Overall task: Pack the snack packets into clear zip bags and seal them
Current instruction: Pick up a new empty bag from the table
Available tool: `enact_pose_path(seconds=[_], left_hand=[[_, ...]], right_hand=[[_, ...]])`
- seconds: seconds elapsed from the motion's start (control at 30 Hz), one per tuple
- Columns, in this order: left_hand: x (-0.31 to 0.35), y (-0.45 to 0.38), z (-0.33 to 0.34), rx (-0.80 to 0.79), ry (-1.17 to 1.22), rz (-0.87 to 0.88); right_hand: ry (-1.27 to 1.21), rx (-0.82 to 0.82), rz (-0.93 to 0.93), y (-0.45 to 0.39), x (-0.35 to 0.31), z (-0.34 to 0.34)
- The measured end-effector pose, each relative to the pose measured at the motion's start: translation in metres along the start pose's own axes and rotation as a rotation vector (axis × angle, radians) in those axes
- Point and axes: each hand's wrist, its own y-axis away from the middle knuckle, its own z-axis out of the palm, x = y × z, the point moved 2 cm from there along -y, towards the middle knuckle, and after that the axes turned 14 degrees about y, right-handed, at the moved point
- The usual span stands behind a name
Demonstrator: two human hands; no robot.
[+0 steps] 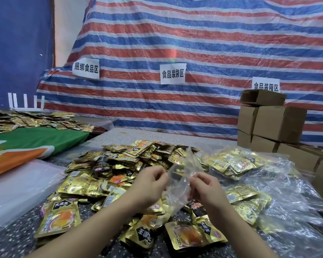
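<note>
**Both hands pinching an empty clear zip bag above the packet pile**

Far beyond your grip, a red, white and blue striped tarpaulin [194, 53] fills the background and carries three white paper signs [172, 73]. Beyond and to the right of your hands, brown cardboard boxes [272, 123] stand stacked. Far to the left lies a green and orange cloth [35, 140]. Directly under and around your grip, a speckled tabletop [9, 237] bears a broad pile of gold snack packets [119, 168]. Just right of your right hand, filled clear bags [237, 164] of packets lie among loose clear plastic. Between your hands, a clear zip bag [179, 185] hangs raised above the pile, one end pointing up and away from you, the other drooping toward you; no packet shows inside it. Your left hand [153, 183] pinches its left edge with curled fingers; your right hand [205, 187] pinches the right edge likewise.
</note>
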Motion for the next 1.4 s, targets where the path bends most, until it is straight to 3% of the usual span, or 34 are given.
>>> enact_pose_path(seconds=[0.13, 0.23, 0.53, 0.73, 0.97, 1.1, 1.4], left_hand=[[-0.007, -0.007, -0.032, 0.265, 0.005, -0.015], [-0.007, -0.004, -0.029, 0.279, -0.046, 0.025], [0.004, 0.005, -0.015, 0.103, -0.287, 0.158], [0.005, 0.006, -0.01, 0.008, -0.62, 0.218], [0.002, 0.006, -0.006, -0.044, -0.792, 0.279], [0.003, 0.011, -0.005, 0.013, -0.708, 0.305], [0.005, 0.042, 0.012, -0.254, -0.949, 0.36]], right_hand=[[0.201, 0.226, 0.037, 0.0, 0.006, -0.021], [0.296, 0.274, 0.069, 0.002, 0.008, -0.014], [0.535, 0.164, 0.11, 0.001, 0.003, 0.003], [0.876, 0.352, 0.03, -0.007, -0.017, -0.001], [0.899, 0.445, -0.148, -0.016, -0.039, -0.007], [0.889, 0.394, -0.139, -0.022, -0.043, -0.009], [0.806, 0.387, -0.039, -0.029, -0.043, -0.01]])
